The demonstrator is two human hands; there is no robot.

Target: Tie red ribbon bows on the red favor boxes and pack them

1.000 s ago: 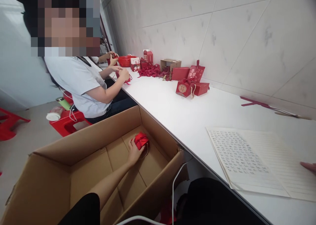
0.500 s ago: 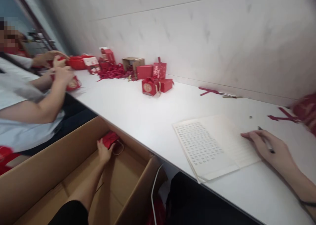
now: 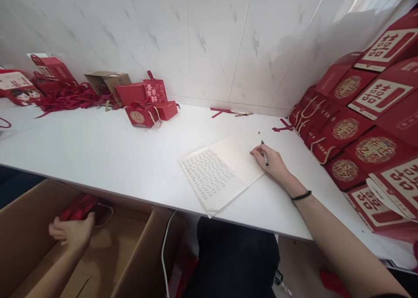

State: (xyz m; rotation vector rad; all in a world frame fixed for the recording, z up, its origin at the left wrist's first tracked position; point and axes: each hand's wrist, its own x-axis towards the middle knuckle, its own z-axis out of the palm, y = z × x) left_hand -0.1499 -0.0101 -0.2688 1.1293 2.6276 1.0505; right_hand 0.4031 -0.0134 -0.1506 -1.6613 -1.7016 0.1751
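Fingers of the left hand (image 3: 76, 232), blurred, are loosely spread at the near side of a red package (image 3: 80, 205) with a pale cord loop; I cannot tell whether they grip it. That package is inside an open cardboard carton (image 3: 135, 250), at lower left, below the edge of a white table (image 3: 107, 158). Beside the carton, a white cable (image 3: 166, 245) hangs down, and next to it is a dark-clothed leg (image 3: 235, 259).

On the table, the right hand (image 3: 271, 160) holds a pen (image 3: 264, 153) between narrowed fingers, resting at the right page of an open notebook (image 3: 212, 171). Its left page is filled with rows of handwriting. A black band (image 3: 301, 196) circles the right wrist.

To the right, red and gold gift boxes (image 3: 359, 145) are stacked high, some with rope handles. Farther back are dark red ribbon strips (image 3: 220, 111), a cluster of small red boxes (image 3: 139, 117), a ribbon heap (image 3: 70, 98) and a brown box (image 3: 119, 81), before a marbled tile wall (image 3: 209, 49).
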